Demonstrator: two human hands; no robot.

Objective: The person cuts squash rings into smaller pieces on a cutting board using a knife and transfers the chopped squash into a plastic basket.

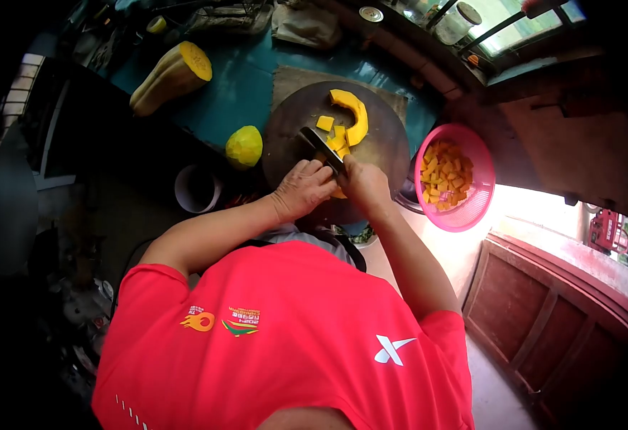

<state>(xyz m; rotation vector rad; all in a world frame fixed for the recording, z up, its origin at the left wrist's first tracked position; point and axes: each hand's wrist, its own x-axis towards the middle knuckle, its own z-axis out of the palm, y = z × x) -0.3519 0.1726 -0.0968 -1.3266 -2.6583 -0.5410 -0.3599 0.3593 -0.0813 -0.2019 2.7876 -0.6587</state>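
My right hand [364, 188] is wrapped around the handle of a kitchen knife [319, 147], whose dark blade points away to the upper left over a round chopping board [292, 118]. My left hand [304, 188] lies just left of the knife, its fingers curled down over a pumpkin piece [339, 193] that is mostly hidden. Beyond the blade are several cut pumpkin chunks [338, 138] and a single pumpkin cube [324, 123]. A curved pumpkin slice [357, 118] rests at the board's far right.
A pink plastic basket [480, 193] at the right holds many pumpkin cubes [444, 175]. Left of the board sits a peeled yellow-green pumpkin piece [244, 147]. A long cut pumpkin [174, 77] lies on the blue-green table [236, 68]. A pale bucket [198, 190] stands below.
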